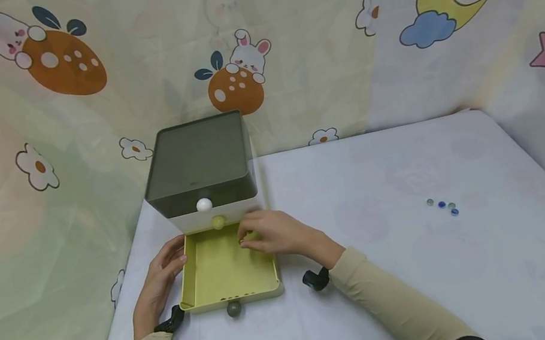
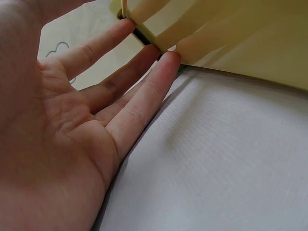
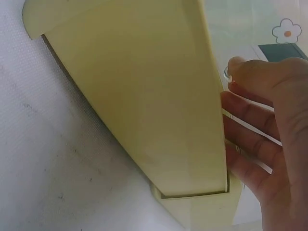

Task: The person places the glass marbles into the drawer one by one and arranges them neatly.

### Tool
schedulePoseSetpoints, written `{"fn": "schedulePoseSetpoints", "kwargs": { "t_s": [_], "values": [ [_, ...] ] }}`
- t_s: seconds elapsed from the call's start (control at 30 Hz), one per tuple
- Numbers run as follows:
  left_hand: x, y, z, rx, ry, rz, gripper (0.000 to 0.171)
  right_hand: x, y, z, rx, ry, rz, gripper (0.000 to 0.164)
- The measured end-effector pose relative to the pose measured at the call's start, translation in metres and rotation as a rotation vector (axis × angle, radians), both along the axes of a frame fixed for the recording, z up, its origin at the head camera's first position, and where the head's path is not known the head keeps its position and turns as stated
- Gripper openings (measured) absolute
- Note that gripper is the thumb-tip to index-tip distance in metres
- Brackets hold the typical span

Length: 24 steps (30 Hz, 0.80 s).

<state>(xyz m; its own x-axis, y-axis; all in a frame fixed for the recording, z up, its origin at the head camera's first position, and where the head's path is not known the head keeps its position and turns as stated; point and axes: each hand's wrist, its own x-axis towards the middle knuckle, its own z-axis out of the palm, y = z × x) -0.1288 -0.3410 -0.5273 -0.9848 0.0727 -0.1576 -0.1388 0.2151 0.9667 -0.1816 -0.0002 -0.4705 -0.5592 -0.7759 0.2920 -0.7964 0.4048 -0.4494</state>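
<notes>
A yellow drawer [image 1: 224,269] is pulled out of a small cabinet [image 1: 199,158] with a dark green top. My right hand [image 1: 278,233] is over the drawer's right side, thumb and forefinger pinching a small clear glass marble [image 3: 227,73]. In the right wrist view its other fingers lie at the drawer's upper edge. On the opposite side, my left hand [image 1: 160,278] touches the drawer's left wall near the cabinet. Its fingers are extended and spread, fingertips [image 2: 169,61] against the yellow side. A dark green round knob [image 1: 234,308] sits on the drawer's front.
Several glass marbles [image 1: 442,205], blue and greenish, lie on the white cloth to the right. The cabinet also has a white knob [image 1: 204,204] and a yellow-green knob [image 1: 218,222]. A printed fabric backdrop [image 1: 319,64] rises behind the table.
</notes>
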Motion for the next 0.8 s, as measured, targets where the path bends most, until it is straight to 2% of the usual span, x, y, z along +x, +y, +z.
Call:
{"fn": "schedulePoseSetpoints", "kwargs": {
  "t_s": [0.43, 0.8],
  "values": [
    [-0.003, -0.003, -0.001, -0.002, 0.017, -0.021, 0.061, -0.003, -0.009, -0.002, 0.146, 0.034, -0.024, 0.013],
    [-0.001, -0.001, -0.002, 0.002, -0.007, -0.007, 0.061, -0.003, -0.019, -0.011, 0.247, 0.158, -0.038, 0.008]
  ]
}}
